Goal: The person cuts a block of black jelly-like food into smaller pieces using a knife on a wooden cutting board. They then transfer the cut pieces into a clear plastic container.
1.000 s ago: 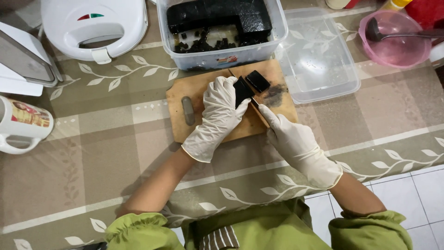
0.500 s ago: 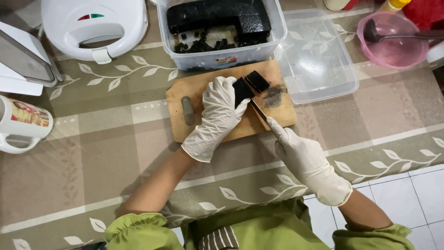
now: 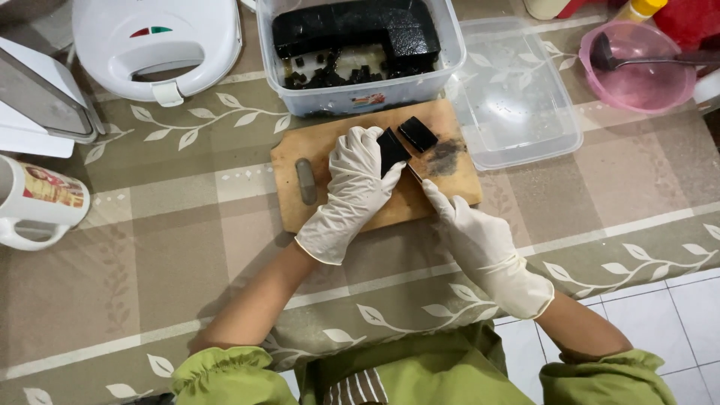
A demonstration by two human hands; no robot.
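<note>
On the wooden cutting board (image 3: 337, 161) at the middle of the counter (image 3: 165, 240), the left hand (image 3: 352, 191), in a cream glove, has its fingers curled over a black block (image 3: 390, 150) of jelly-like stuff, holding it down on the board. The right hand (image 3: 484, 247), also gloved, is closed around the handle of a knife (image 3: 415, 174), of which only a short bit shows between the two hands, touching the near side of the block. A second, smaller black piece (image 3: 418, 134) lies just to the right of the held one, beside a dark smear on the wood. Just beyond the board stands a clear plastic tub (image 3: 360, 96) with a large black slab and small cubes in it, and its clear lid (image 3: 517, 97) lies to the right of the board. Far left sits a white sandwich maker (image 3: 154, 45), a mug (image 3: 34, 202) stands at the left edge, and a pink bowl (image 3: 641, 71) with a ladle stands far right.
</note>
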